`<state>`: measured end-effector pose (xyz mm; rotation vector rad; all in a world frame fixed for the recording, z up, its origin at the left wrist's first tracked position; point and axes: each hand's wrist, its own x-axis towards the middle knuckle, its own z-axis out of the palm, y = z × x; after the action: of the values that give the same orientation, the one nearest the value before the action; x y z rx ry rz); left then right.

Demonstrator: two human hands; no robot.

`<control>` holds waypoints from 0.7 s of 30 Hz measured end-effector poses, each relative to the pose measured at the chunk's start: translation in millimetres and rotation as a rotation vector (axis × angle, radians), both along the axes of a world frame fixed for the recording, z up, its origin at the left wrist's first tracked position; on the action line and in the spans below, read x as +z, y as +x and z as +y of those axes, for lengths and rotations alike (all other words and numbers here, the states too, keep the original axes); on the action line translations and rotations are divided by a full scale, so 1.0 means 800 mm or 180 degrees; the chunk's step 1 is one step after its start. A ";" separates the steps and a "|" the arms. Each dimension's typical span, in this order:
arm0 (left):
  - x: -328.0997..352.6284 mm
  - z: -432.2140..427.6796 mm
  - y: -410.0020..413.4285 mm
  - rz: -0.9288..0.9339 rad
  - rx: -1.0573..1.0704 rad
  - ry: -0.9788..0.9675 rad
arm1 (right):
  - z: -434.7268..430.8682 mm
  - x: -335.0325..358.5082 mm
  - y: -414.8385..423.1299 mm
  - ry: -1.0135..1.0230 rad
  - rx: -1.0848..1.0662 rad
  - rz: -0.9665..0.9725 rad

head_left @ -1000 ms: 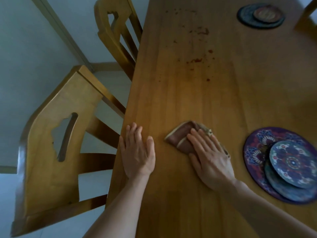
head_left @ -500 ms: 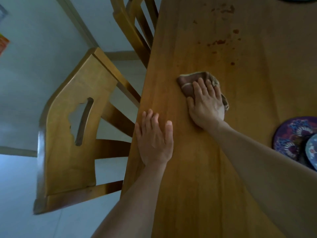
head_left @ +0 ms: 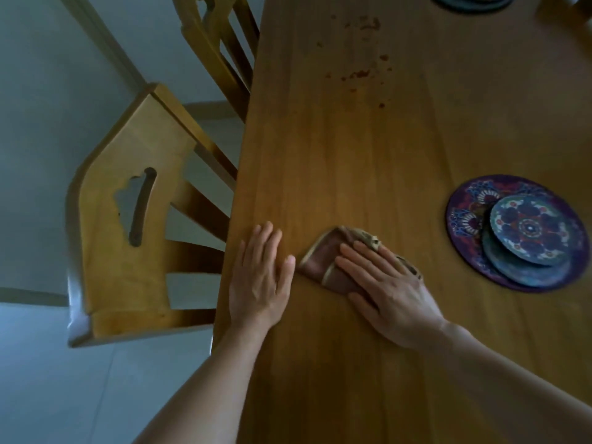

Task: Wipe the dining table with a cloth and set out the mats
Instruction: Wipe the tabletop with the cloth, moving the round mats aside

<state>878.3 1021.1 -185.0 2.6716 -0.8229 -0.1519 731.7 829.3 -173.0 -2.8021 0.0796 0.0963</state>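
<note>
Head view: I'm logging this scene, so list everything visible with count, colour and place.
table: one, honey-brown wood, fills centre and right
stains: scattered, dark red-brown, far part of table
cloth: one, brown with tan edging, near table edge under right hand
mats: one stack, purple and blue patterned, round, right side
far mats: one stack, dark, top edge, cut off
chairs: two, light wood, left of table
floor: pale, left
left hand: flat on table
right hand: flat on cloth

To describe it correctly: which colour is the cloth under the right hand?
Reddish-brown with a tan edge, seen in the head view: cloth, pressed flat by the right hand.
</note>
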 end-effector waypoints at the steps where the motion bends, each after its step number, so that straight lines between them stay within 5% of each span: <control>1: 0.000 0.015 -0.017 0.0028 -0.0008 0.0054 | -0.008 0.001 -0.010 -0.0005 -0.0055 -0.0012; 12: 0.002 0.070 -0.076 0.0021 0.0036 0.0149 | -0.027 -0.005 0.085 -0.0168 -0.1773 -0.0083; 21: -0.002 0.074 -0.075 -0.0064 0.0055 -0.0106 | 0.081 -0.009 0.092 -0.0196 -0.0563 -0.0134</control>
<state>818.7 1080.4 -186.4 2.6525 -0.8014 -0.1065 804.9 894.3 -180.0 -2.8420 0.3246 -0.0079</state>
